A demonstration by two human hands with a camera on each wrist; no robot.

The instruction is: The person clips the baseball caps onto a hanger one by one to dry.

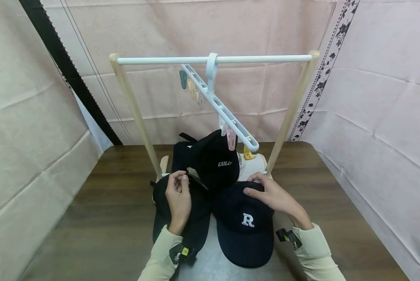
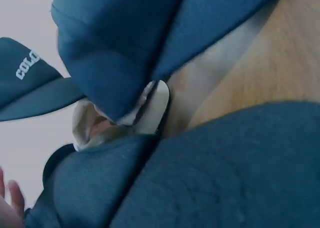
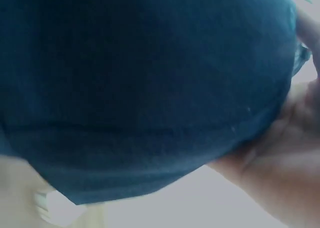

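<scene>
A navy cap with a white R (image 1: 245, 224) faces forward at the front right. My right hand (image 1: 276, 197) grips its back edge, the thumb over the crown and fingers behind; in the right wrist view the dark cap (image 3: 150, 78) fills most of the picture. Beside it lies a plain black cap (image 1: 196, 218), brim toward me. My left hand (image 1: 180, 201) is over that cap's crown with fingers loosely bent, thumb near the index fingertip. In the left wrist view, fingertips (image 2: 15, 200) show past the cap's edge. Behind stands a black COLO cap (image 1: 218, 160).
A rack with a white rail (image 1: 161, 61) and wooden legs stands over the caps. From it hangs a pale blue clip hanger (image 1: 227, 113) with several pegs, a pink peg (image 1: 231, 138) among them. A white cap (image 1: 253, 166) sits at the back right on the wooden table (image 1: 101, 218).
</scene>
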